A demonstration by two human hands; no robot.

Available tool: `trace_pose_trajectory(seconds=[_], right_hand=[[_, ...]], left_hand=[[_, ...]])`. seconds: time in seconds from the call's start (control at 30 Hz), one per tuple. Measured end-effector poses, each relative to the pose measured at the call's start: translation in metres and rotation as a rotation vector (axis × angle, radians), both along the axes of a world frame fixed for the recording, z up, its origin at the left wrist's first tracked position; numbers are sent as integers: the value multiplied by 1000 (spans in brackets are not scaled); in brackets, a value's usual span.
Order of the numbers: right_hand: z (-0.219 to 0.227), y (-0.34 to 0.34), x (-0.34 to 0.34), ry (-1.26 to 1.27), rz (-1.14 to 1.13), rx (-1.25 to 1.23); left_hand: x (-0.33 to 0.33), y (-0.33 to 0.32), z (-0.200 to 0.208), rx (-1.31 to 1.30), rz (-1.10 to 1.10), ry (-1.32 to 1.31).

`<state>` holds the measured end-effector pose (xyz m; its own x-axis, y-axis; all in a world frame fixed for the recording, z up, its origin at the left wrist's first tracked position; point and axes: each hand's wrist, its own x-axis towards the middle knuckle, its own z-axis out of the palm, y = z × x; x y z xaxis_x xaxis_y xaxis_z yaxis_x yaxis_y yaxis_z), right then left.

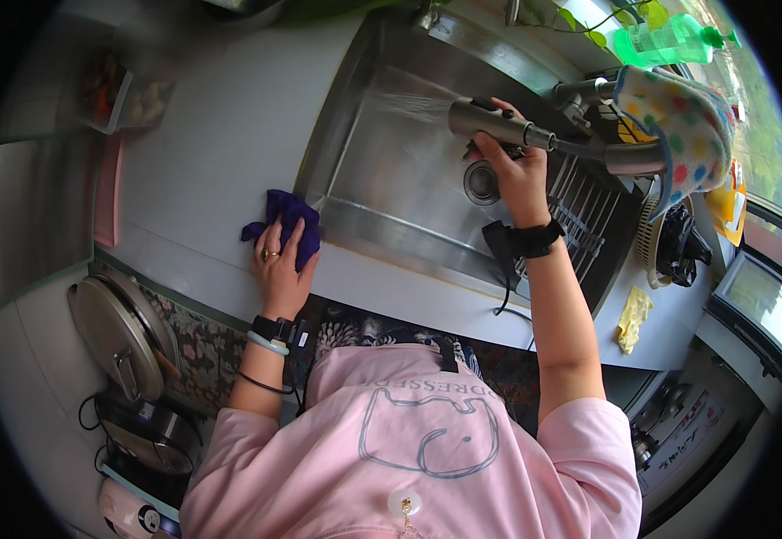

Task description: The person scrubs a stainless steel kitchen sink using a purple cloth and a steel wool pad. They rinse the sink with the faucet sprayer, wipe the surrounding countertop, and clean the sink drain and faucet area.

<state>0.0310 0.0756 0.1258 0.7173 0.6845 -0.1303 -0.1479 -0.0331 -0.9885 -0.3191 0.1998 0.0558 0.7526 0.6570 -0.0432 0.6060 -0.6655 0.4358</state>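
My right hand [514, 171] is wrapped round a grey pull-out faucet sprayer [481, 122] above the stainless steel sink [400, 171]. Water [409, 106] fans from its head toward the sink's left side, and its hose runs right to the faucet. Below that hand, the round drain [481, 182] shows in the basin. My left hand [285, 274] presses a crumpled purple cloth [288, 225] onto the white counter [220, 153], by the sink's near left corner. The fingers lie bent over the cloth and partly hide it.
A metal dish rack [584, 207] sits in the sink's right part. A dotted towel [678, 126] drapes over the faucet, with a green bottle [665, 41] behind it. A yellow cloth [633, 319] lies at the right. Pot lids [117, 328] stand at the lower left.
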Motion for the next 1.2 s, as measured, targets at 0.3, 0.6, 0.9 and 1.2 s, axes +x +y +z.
trace_pose_trajectory(seconds=[0.3, 0.6, 0.9, 1.2], right_hand=[[15, -9, -17, 70, 131, -74], [38, -52, -5, -49, 278, -359], [53, -96, 11, -314, 426, -566], [74, -127, 45, -681, 450, -687]], left_hand=[[3, -2, 0, 24, 17, 27], [12, 20, -15, 141, 41, 112], [29, 27, 16, 146, 28, 94], [156, -84, 6, -573, -361, -212]])
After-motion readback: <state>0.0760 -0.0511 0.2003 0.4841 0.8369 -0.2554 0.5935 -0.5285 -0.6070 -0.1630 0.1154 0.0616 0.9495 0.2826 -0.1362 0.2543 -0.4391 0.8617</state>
